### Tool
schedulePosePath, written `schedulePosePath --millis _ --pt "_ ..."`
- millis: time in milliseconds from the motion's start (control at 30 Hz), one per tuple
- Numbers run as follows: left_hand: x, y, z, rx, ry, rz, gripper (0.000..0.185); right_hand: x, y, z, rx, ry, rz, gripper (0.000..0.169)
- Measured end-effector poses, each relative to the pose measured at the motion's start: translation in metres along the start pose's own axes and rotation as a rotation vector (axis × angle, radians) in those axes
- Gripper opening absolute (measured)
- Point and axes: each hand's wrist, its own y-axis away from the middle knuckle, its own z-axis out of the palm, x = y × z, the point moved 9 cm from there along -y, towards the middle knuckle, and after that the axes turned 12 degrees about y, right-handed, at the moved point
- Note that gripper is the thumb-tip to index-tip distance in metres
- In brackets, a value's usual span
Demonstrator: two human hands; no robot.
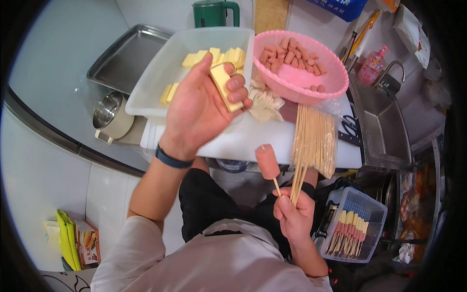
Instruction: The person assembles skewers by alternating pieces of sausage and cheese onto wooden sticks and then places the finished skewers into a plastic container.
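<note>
My left hand (209, 96), palm up above a white plastic tub (146, 98), has its fingers curled round a pale yellow block (223, 85). More such yellow blocks (233, 56) lie in the tub. In my right hand (294, 211) are several thin wooden skewers (299, 182); one of them carries a short pink sausage piece (268, 162) at its top. A pink plastic basket (303, 91) holds many sausage pieces (290, 56). Below it, a bundle of wooden skewers (315, 138) in clear plastic lies over the edge of a white cutting board (251, 137).
A metal tray (127, 58) and a pot (115, 116) stand left; a green kettle (213, 14) is behind. Scissors (349, 127), a steel sink (386, 124) and a pink pump bottle (372, 67) are right. Low right, a clear bin (377, 233) holds filled skewers (348, 231). A crumpled cloth (268, 104) lies mid-board.
</note>
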Motion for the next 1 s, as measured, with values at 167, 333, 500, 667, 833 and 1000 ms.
schedulePosePath --millis 167,333,500,667,833,1000 --pt "-0.039 0.024 -0.021 0.061 0.219 -0.022 0.035 -0.004 -0.002 0.012 -0.044 0.052 0.032 0.022" --pt "-0.051 0.027 -0.022 0.067 0.209 -0.055 0.036 0.002 0.000 0.008 -0.014 0.052 0.064 0.022" --pt "-0.058 0.027 -0.020 0.051 0.164 -0.058 0.047 0.005 -0.002 0.007 0.005 0.041 0.071 0.022" --pt "-0.061 0.028 -0.021 0.046 0.131 -0.061 0.056 0.012 -0.002 0.000 -0.003 0.031 0.091 0.022" --pt "-0.057 0.026 -0.022 0.014 0.149 -0.043 0.056 0.011 -0.005 0.001 -0.002 0.068 0.073 0.022" --pt "-0.058 0.024 -0.026 0.030 0.147 -0.040 0.054 0.014 -0.006 0.000 -0.013 0.061 0.074 0.022"
